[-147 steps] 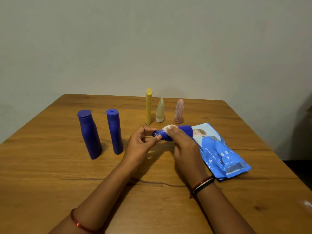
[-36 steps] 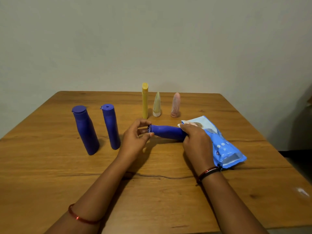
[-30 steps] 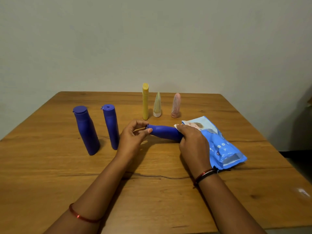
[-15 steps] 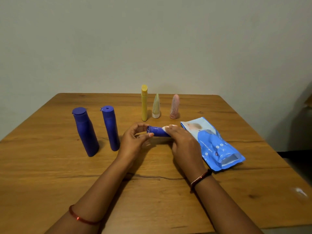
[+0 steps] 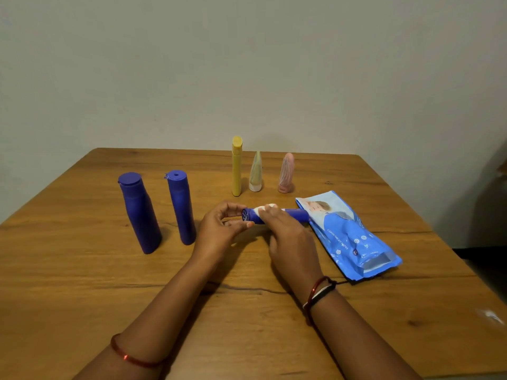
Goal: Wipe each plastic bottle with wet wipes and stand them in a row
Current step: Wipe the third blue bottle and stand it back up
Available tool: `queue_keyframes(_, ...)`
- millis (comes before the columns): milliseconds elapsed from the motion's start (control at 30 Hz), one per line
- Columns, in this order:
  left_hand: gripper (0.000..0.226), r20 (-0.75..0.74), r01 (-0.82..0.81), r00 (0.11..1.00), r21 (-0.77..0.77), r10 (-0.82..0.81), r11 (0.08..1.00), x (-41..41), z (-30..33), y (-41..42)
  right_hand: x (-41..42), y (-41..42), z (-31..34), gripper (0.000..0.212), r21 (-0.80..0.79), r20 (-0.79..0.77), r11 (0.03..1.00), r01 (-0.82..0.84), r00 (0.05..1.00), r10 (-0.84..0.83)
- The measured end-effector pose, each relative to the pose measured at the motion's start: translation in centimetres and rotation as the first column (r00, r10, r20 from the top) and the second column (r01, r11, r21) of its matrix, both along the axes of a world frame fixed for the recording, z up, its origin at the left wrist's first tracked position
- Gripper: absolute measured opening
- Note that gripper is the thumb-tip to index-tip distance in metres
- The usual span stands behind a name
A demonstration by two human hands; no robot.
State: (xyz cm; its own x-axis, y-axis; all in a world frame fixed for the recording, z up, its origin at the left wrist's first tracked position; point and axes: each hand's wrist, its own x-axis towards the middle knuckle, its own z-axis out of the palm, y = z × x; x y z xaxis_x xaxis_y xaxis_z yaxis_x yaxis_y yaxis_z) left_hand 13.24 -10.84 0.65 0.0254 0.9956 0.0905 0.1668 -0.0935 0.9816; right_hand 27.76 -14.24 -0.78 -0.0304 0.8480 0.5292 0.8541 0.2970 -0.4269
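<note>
A small blue bottle lies sideways just above the wooden table, held between both hands. My left hand pinches its cap end with thumb and fingers. My right hand grips a white wet wipe wrapped around the bottle near the cap. Two taller blue bottles stand upright at the left. A yellow bottle, a pale greenish tube and a pink tube stand in a row at the back.
A blue wet-wipe pack lies flat to the right of my hands, its opening toward the near right. The far table edge meets a plain wall. The right edge drops to a dark floor.
My right hand slid the wipe along the small bottle from its far end toward the cap and now covers the cap side. My left hand kept its pinch.
</note>
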Motion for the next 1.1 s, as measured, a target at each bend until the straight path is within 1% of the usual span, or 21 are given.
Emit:
queue_keyframes(67,0.028,-0.008,-0.009,1.0,0.002,0.009,1.0,0.1,-0.1,0.0,-0.4,-0.1,-0.1,0.057,0.017,0.03,0.998,-0.054,0.998,0.054)
queue_keyframes(133,0.028,-0.016,-0.01,1.0,-0.004,0.01,1.0,0.0,-0.2,0.1,-0.2,0.0,-0.2,0.058,0.02,0.052,0.999,-0.051,0.997,0.05)
queue_keyframes(300,0.027,-0.036,-0.022,0.999,-0.04,0.021,0.999,-0.2,-0.2,0.3,1.5,0.7,0.0,0.05,0.0,-0.02,0.996,0.093,0.995,-0.093)
queue_keyframes(367,0.028,-0.035,-0.021,0.999,-0.048,0.02,0.999,-0.1,-0.1,0.2,1.8,0.8,0.0,0.049,0.001,-0.036,0.993,0.118,0.992,-0.117)
queue_keyframes(433,0.028,-0.036,-0.01,0.999,-0.056,0.008,0.998,-0.1,0.0,0.2,1.5,0.7,0.0,0.051,0.01,-0.037,0.997,0.078,0.996,-0.078)
queue_keyframes(567,0.028,-0.012,-0.014,1.0,-0.05,0.013,0.999,0.0,0.2,0.1,0.2,0.4,0.2,0.06,0.052,-0.008,0.996,-0.067,0.998,0.068)
queue_keyframes(667,0.027,0.027,-0.019,0.999,-0.047,0.02,0.999,-0.1,0.2,0.3,0.2,0.2,0.3,0.063,0.07,-0.035,0.99,-0.12,0.992,0.123)
queue_keyframes(833,0.028,-0.009,-0.002,1.0,-0.053,0.002,0.999,-0.1,0.1,0.4,1.3,-0.2,0.4,0.056,0.061,-0.051,0.988,-0.14,0.988,0.143)
queue_keyframes(967,0.03,-0.044,0.039,0.998,0.015,-0.038,0.999,-0.3,0.3,0.2,1.4,0.0,0.5,0.055,0.049,-0.058,0.99,-0.132,0.989,0.135)
queue_keyframes(1100,0.035,-0.009,0.085,0.996,0.075,-0.085,0.994,-0.2,0.7,-0.1,1.2,0.1,0.7,0.054,0.032,-0.081,0.996,-0.082,0.993,0.084)
